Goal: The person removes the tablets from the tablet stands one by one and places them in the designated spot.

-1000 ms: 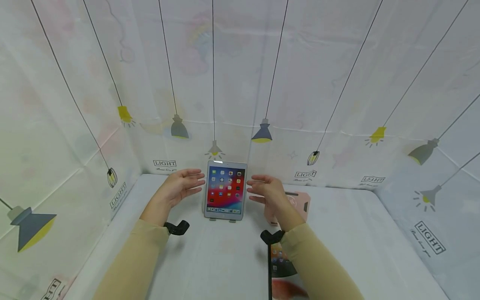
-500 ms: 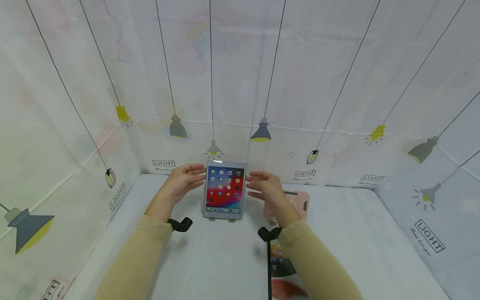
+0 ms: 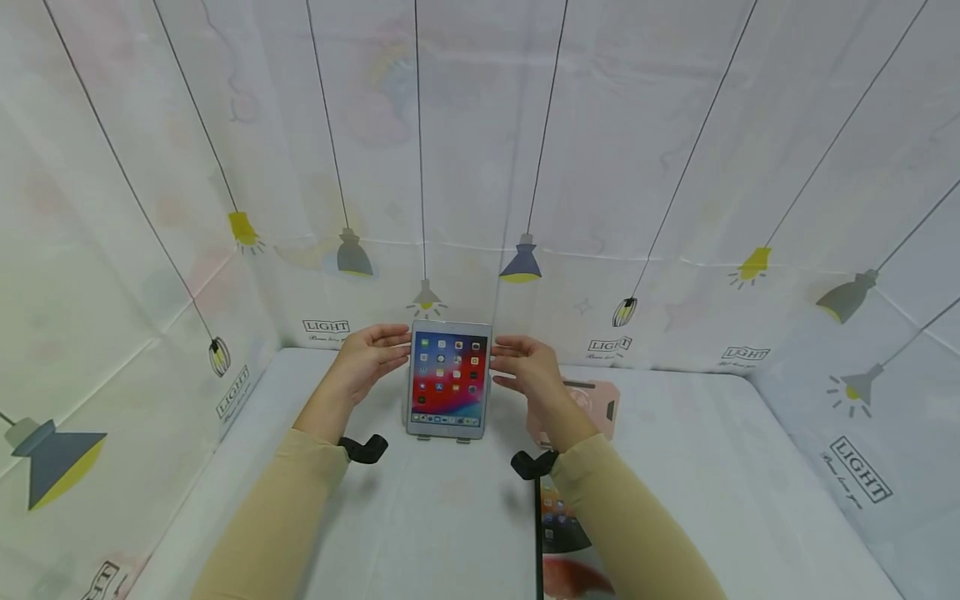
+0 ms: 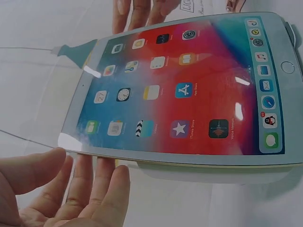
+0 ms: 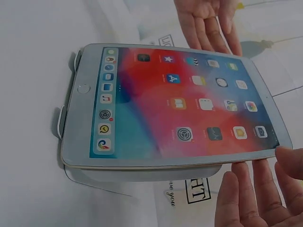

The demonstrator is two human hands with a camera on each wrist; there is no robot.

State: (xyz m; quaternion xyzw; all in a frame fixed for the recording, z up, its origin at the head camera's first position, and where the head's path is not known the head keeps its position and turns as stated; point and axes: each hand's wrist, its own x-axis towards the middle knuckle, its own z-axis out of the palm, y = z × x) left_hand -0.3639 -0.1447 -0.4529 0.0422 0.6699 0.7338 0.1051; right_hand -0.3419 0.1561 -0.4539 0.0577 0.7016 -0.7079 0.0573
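Note:
A silver tablet (image 3: 448, 379) with a lit home screen of app icons stands upright, leaning back on a white stand (image 5: 142, 174) with two small front hooks. My left hand (image 3: 368, 362) is at its left edge, fingers nearly straight. In the left wrist view, the thumb tip is right at the upper corner and the other fingertips reach the rim. My right hand (image 3: 531, 368) mirrors this at the right edge. There the right wrist view shows the thumb overlapping the front corner, with straight fingers reaching behind the rim. Most of the stand is hidden behind the tablet.
Beyond the right hand lies a pink case-like object (image 3: 597, 407), partly covered by the wrist. A larger black-edged tablet (image 3: 564, 533) lies flat under the right forearm. White cloth (image 3: 442, 525) covers the table, and a curtain (image 3: 465, 167) printed with lamps hangs behind.
Both hands have moved inward and slightly up until their fingertips are at the tablet's side edges. The bright glare along its top edge is gone; the tablet itself has hardly moved.

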